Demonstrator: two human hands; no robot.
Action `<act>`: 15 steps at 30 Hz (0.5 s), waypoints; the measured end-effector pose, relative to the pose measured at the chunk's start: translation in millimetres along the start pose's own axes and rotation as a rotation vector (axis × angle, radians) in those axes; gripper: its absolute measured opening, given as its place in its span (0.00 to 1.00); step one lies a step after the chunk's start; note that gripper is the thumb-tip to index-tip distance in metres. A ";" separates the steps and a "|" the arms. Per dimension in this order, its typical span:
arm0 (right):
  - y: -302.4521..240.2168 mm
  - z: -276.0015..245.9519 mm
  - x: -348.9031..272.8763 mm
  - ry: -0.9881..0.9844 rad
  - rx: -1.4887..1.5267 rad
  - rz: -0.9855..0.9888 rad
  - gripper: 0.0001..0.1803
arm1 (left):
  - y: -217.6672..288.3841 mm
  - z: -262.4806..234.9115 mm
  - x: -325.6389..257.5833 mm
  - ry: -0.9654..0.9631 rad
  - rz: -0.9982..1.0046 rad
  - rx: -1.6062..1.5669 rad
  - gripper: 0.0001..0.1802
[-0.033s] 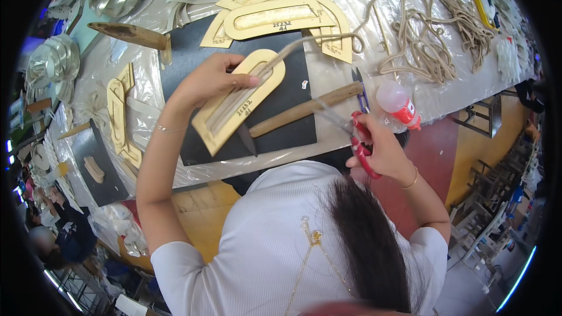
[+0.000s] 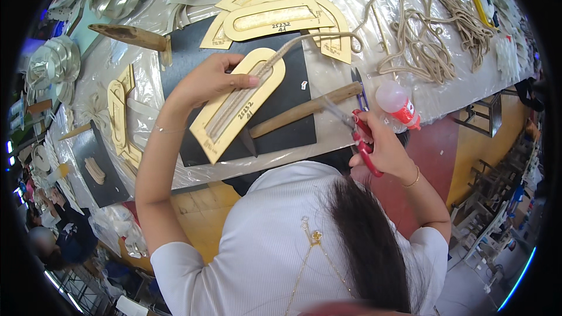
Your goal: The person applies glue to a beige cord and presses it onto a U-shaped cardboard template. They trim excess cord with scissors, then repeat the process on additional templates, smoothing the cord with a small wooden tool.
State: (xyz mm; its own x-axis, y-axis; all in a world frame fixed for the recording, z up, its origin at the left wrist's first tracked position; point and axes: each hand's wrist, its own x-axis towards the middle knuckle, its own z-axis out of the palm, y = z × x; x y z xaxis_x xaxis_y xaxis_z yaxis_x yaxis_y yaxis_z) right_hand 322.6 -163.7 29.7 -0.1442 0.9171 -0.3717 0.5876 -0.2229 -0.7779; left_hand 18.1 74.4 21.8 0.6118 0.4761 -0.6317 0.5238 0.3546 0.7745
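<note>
My left hand [image 2: 208, 82] presses flat on a yellow arch-shaped template [image 2: 234, 114] that lies tilted on a black mat [image 2: 287, 123]. A beige braided cord [image 2: 304, 41] runs along the template's groove under my fingers and trails off to the upper right. My right hand [image 2: 386, 152] is off the table's near edge, closed around red-handled scissors [image 2: 360, 131] whose blades point up and left. A wooden-handled tool [image 2: 304, 108] rests on the mat between the hands. A clear bottle with a red cap [image 2: 397, 102] stands just above my right hand.
More yellow templates [image 2: 275, 17] are stacked behind the mat, with others [image 2: 120, 117] at the left. A tangle of beige cord [image 2: 427, 52] lies at the back right. Clear plastic covers the table [image 2: 328, 82]. Another wooden tool [image 2: 132, 35] is upper left. A person [image 2: 64, 234] sits lower left.
</note>
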 end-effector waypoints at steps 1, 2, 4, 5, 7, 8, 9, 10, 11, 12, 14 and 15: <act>1.1 -2.9 1.2 0.062 0.033 -0.076 0.37 | 5.2 1.2 -5.0 -0.024 0.024 0.018 0.20; 2.4 -3.5 4.7 -0.042 0.130 0.023 0.43 | 11.3 2.5 -10.4 -0.049 0.048 0.037 0.19; 2.3 0.5 9.6 -0.170 0.442 0.050 0.44 | 22.3 7.6 -21.9 -0.127 0.104 -0.023 0.19; 0.7 4.5 11.5 -0.238 0.571 0.073 0.45 | 25.8 13.2 -25.6 -0.125 0.064 -0.020 0.18; -3.3 7.9 17.7 -0.261 0.717 0.044 0.49 | 30.5 22.4 -31.9 -0.164 0.064 -0.085 0.18; -6.2 7.9 21.0 -0.248 0.713 0.057 0.56 | 31.8 26.1 -34.1 -0.163 0.048 -0.097 0.17; -9.5 8.5 25.3 -0.233 0.708 0.074 0.63 | 32.8 28.9 -35.8 -0.150 0.047 -0.101 0.17; -13.3 3.9 25.4 -0.154 0.580 0.100 0.61 | 33.4 31.1 -37.4 -0.129 0.033 -0.101 0.17; -17.3 3.3 28.9 -0.044 0.382 0.010 0.59 | 33.7 33.3 -38.6 -0.107 0.020 -0.101 0.16; -21.6 2.9 32.0 0.076 0.172 -0.099 0.59 | 33.6 36.0 -39.5 -0.095 0.021 -0.117 0.17; -29.7 2.0 36.7 0.285 -0.190 -0.289 0.55 | 33.7 40.9 -40.6 -0.089 0.046 -0.161 0.17; -33.2 2.5 39.0 0.324 -0.262 -0.308 0.54 | 33.9 43.0 -40.3 -0.074 0.032 -0.157 0.18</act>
State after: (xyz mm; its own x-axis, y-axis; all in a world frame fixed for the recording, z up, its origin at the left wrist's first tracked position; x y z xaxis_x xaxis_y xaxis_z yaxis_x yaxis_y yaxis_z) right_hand 295.4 -121.3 39.8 -0.1124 0.9917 0.0629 0.7424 0.1258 -0.6581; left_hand 36.8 32.7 72.1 0.6716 0.4304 -0.6031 0.4078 0.4649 0.7859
